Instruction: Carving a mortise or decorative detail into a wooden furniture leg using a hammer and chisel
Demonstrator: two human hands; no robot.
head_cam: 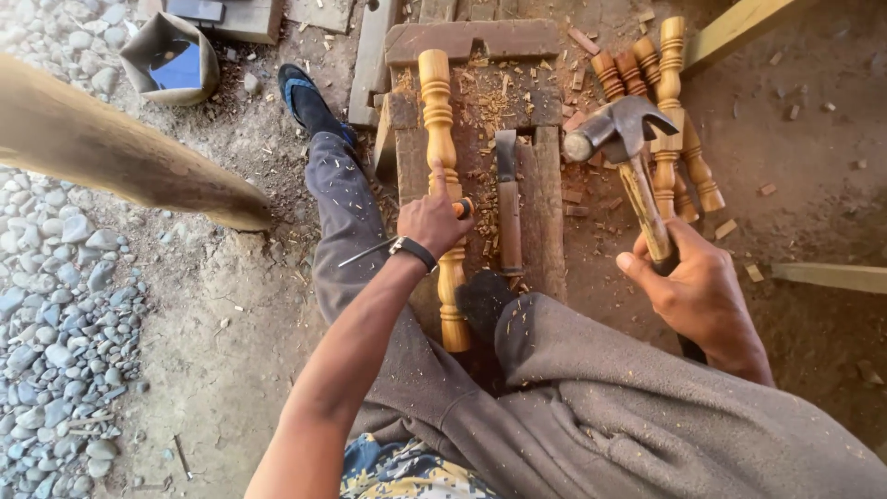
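- The person sits astride a rough wooden bench point(545, 199), grey trousers point(591, 407) dusted with wood shavings, one blue sandal point(305, 97) planted on the dirt at about eleven o'clock from the bench.
- The left hand point(432, 220) presses down on a turned wooden spindle point(438, 120) that lies lengthwise on the bench; the fingers are curled around something small and orange point(465, 207), index finger stretched forward along the spindle. I cannot tell what that orange piece is. A dark wristband point(413, 250) sits on this wrist.
- The right hand point(695, 291) is wrapped tight around the wooden handle of a claw hammer point(621, 129), raised above the bench at two o'clock from the left hand, head up and well clear of the spindle.
- Just right of the spindle, at three o'clock, a chisel-like blade with a wooden handle point(507, 208) lies flat on the bench among chips, touching neither hand.
- Behind the hammer, at one o'clock, a heap of finished spindles point(679, 139) lies on the ground; the hammer head hides part of them.
- A thick round timber point(111, 148) crosses the view at nine to ten o'clock, between me and the gravel point(55, 305).
- At eleven o'clock, far corner, an open grey sack-like container with a blue lining point(174, 60) stands on the stones; no label shows.
- Pale planks point(827, 275) lie at three o'clock on the dirt.
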